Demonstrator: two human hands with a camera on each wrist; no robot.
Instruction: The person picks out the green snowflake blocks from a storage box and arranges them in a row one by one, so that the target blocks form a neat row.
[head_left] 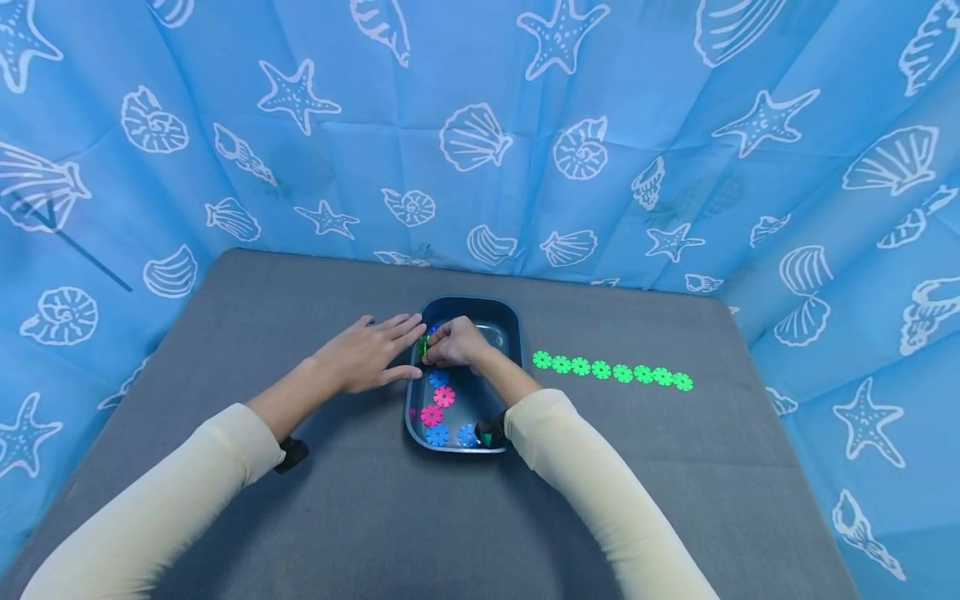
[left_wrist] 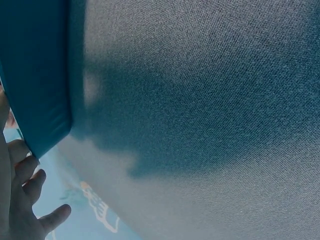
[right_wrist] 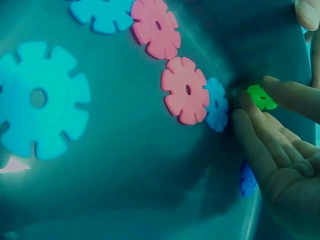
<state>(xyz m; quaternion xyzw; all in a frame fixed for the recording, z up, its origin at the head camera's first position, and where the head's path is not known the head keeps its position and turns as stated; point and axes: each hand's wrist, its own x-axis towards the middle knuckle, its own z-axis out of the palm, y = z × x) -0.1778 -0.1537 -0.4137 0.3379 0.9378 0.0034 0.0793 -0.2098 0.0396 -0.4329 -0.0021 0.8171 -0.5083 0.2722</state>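
My right hand [head_left: 459,342] reaches inside a dark blue tray [head_left: 517,333] at its left wall. Its fingertips pinch a green notched disc [right_wrist: 261,98], which the fingers partly cover in the right wrist view. My left hand [head_left: 371,354] has its fingers stretched out, touching the tray's left rim from outside. In the tray lie pink notched discs [right_wrist: 185,90] and blue notched discs [right_wrist: 45,100]. A darker blue disc [right_wrist: 247,179] sits below the right fingers, partly hidden.
Right of the tray, several green discs [head_left: 601,369] form a line on the grey table [head_left: 337,500]. A blue curtain [head_left: 420,75] with white shell and starfish drawings hangs behind the table and along its sides.
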